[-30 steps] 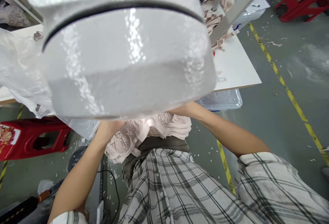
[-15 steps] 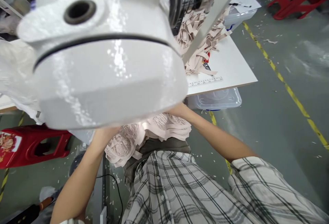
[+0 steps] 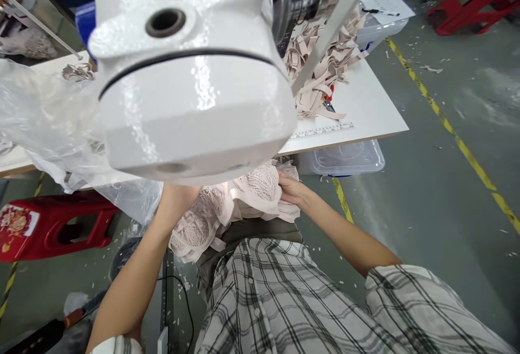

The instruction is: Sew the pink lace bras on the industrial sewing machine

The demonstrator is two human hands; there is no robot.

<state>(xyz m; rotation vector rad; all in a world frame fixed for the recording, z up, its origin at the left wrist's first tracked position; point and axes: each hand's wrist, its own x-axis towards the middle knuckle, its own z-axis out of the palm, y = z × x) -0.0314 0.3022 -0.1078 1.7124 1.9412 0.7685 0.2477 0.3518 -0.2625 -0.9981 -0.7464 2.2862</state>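
Note:
Pale pink lace bras (image 3: 260,185) lie bunched at the table's front edge and over my lap, below the head of a white sewing machine (image 3: 199,115). My right hand (image 3: 293,188) is closed on the right edge of the top bra, the fingers partly behind the cup. At the left end of the bras is my left hand (image 3: 181,199); its fingers are hidden by the machine head and the lace, so their grip does not show. The needle area is out of sight behind the machine head.
Beige straps (image 3: 320,66) are heaped on the white table (image 3: 365,104) at right, near a printed ruler (image 3: 325,130). Clear plastic sheeting (image 3: 52,110) covers the left side. A lidded plastic box (image 3: 345,158) sits below the table; a red stool (image 3: 57,226) stands at left.
My right hand has come out from behind the machine head to the bra's right edge. The top cup is lifted and turned. The view has shifted slightly.

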